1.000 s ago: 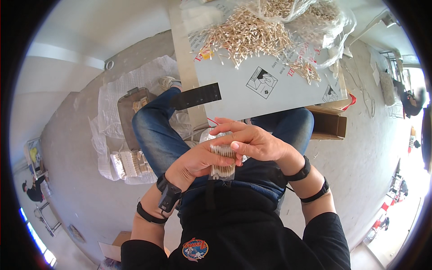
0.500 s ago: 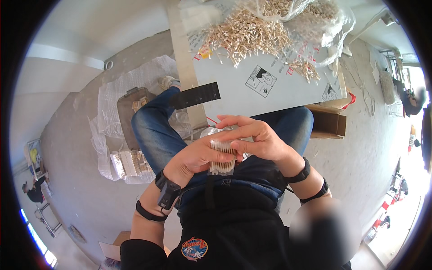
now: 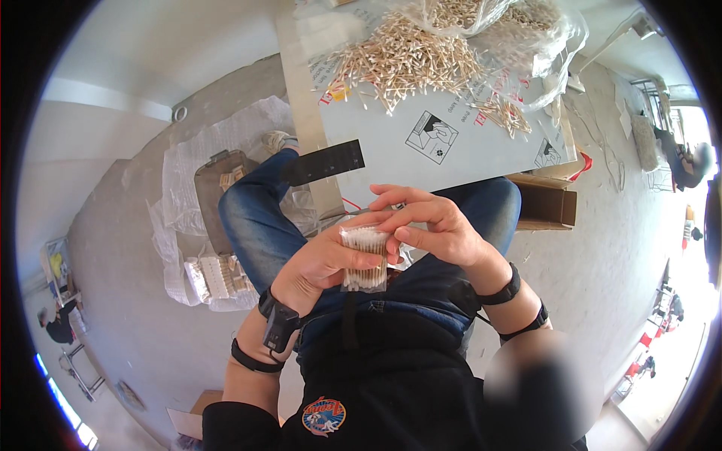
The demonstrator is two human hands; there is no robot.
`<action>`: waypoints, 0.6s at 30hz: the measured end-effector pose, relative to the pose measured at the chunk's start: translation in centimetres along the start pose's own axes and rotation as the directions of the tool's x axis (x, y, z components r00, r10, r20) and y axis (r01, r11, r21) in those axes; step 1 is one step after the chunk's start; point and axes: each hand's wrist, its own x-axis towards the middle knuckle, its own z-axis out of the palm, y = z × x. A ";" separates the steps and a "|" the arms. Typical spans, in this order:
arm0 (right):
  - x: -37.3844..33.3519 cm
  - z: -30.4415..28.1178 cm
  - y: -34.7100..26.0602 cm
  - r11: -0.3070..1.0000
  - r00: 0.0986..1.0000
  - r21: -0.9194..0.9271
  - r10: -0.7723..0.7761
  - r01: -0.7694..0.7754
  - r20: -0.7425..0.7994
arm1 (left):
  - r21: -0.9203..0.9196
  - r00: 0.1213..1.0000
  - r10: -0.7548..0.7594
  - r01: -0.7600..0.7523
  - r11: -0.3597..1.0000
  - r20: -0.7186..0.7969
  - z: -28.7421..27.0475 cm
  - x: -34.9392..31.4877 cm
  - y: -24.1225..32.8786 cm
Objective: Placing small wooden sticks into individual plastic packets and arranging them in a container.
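A small clear plastic pack of cotton swabs is upright in front of my lap, its white tips showing at top and bottom. My left hand is closed round it, the thumb lying across its front. My right hand is at the pack's upper right corner, fingers stretched out and spread over the top edge, seeming to touch it. Its thumb points toward the pack's right side. Crumpled clear plastic shows partly behind my hands; the rest of it is hidden.
Ahead is a board-topped table with a heap of loose cotton swabs and a clear plastic bag. A black strip juts past its left edge. A cardboard box stands right; a grey bin and white packs lie left.
The pack has shifted slightly left and its top shows more fully. My right fingers have lifted a little and opened away from its right side. My left hand keeps its hold.
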 end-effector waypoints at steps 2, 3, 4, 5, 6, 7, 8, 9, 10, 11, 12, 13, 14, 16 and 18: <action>0.0 0.1 0.3 0.999 1.000 -0.030 -0.014 0.014 0.016 | 0.019 1.000 -0.016 0.016 1.000 -0.010 0.3 -0.1 0.3; 0.0 0.1 0.3 0.998 0.999 -0.058 -0.027 0.029 0.036 | 0.037 0.999 -0.030 0.031 0.999 -0.023 0.4 -0.1 0.4; 0.0 0.1 0.2 0.998 0.999 -0.058 -0.028 0.030 0.037 | 0.038 0.999 -0.029 0.029 0.999 -0.023 0.3 -0.1 0.4; 0.0 0.1 0.2 0.998 0.999 -0.058 -0.018 0.020 0.038 | 0.038 1.000 -0.028 0.028 0.999 -0.013 0.2 -0.2 0.2; 0.0 0.2 0.0 0.998 0.999 -0.058 -0.007 0.010 0.038 | 0.039 1.000 -0.027 0.027 0.999 -0.001 0.2 -0.2 0.2; 0.1 0.3 -0.4 0.998 0.999 -0.058 -0.008 0.010 0.039 | 0.040 1.000 -0.026 0.026 0.999 -0.002 0.2 -0.2 0.3; 0.2 0.5 -0.8 0.998 1.000 -0.069 0.000 0.001 0.018 | 0.044 1.000 -0.014 0.015 0.999 -0.020 0.3 -0.2 0.4; 0.3 0.7 -1.1 0.997 1.000 -0.080 0.007 -0.008 -0.005 | 0.049 0.999 -0.005 0.006 0.999 -0.037 0.5 -0.2 0.5; 0.3 0.8 -1.1 0.997 1.000 -0.081 0.006 -0.007 -0.006 | 0.050 0.999 -0.005 0.007 0.999 -0.036 0.7 -0.2 0.6; 0.3 0.8 -1.0 0.993 1.000 -0.116 -0.026 0.027 0.015 | 0.083 0.999 0.010 -0.007 0.997 -0.035 0.9 -0.1 0.6; 0.3 0.9 -0.9 0.987 0.998 -0.151 -0.057 0.062 0.037 | 0.115 0.999 0.025 -0.021 0.993 -0.034 1.1 -0.1 0.6; 0.4 0.8 -0.9 0.987 0.998 -0.150 -0.059 0.064 0.037 | 0.116 0.999 0.025 -0.021 0.993 -0.035 1.2 -0.1 0.6; 0.4 0.6 -0.9 0.982 0.995 -0.174 -0.058 0.072 0.082 | 0.138 0.999 0.013 -0.008 0.990 -0.033 1.2 -0.1 0.7; 0.4 0.4 -0.7 0.977 0.990 -0.197 -0.055 0.080 0.126 | 0.159 0.999 -0.001 0.006 0.987 -0.032 1.2 -0.1 0.7; 0.4 0.2 0.0 0.962 0.983 -0.239 -0.093 0.129 0.157 | 0.148 1.000 -0.019 0.019 0.989 -0.002 1.0 -0.1 0.7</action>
